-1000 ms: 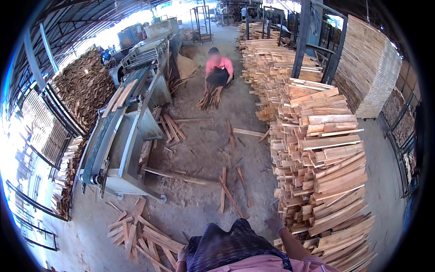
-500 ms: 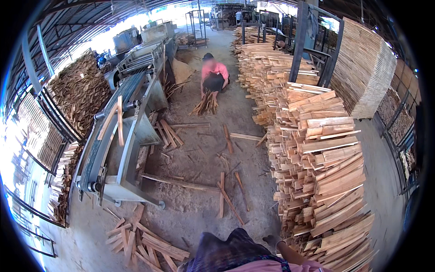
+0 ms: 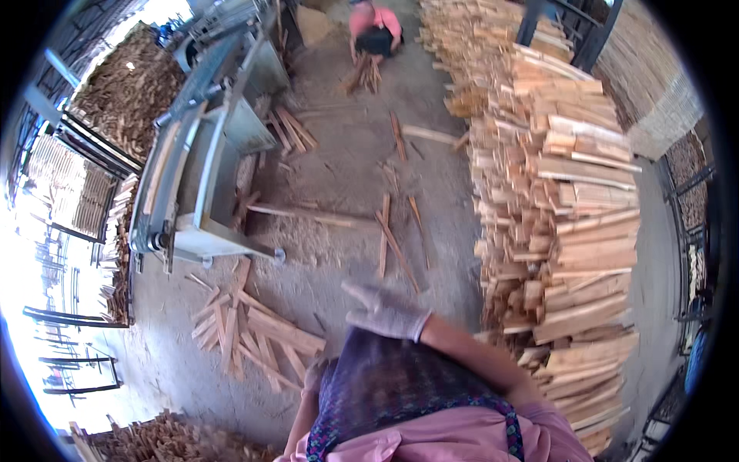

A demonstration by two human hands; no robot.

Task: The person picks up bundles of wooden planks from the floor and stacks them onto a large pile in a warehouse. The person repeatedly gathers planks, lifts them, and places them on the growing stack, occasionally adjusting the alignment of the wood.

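My right hand (image 3: 389, 312), in a pale work glove, is held out in front of my dark apron with thumb and fingers apart. Nothing is in it. Low at the apron's left edge hangs my left hand (image 3: 313, 374), also gloved; its fingers are too hidden to read. Nearest to it on the floor lies a loose heap of wooden slats (image 3: 265, 339), some crossing one another. Beyond my right hand, several thin wood strips (image 3: 396, 250) lie on the concrete, two of them crossed.
A conveyor machine (image 3: 208, 185) stands at left with slats on its belt. A long stack of wooden slats (image 3: 589, 231) runs along the right. Farther off, a person in pink (image 3: 375, 31) crouches by a bundle of sticks (image 3: 362, 75). Wood scraps (image 3: 169, 439) are piled lower left.
My right hand has swung left from beside the slat stack to the front of my apron. My left hand has come into view. The view has tilted downward.
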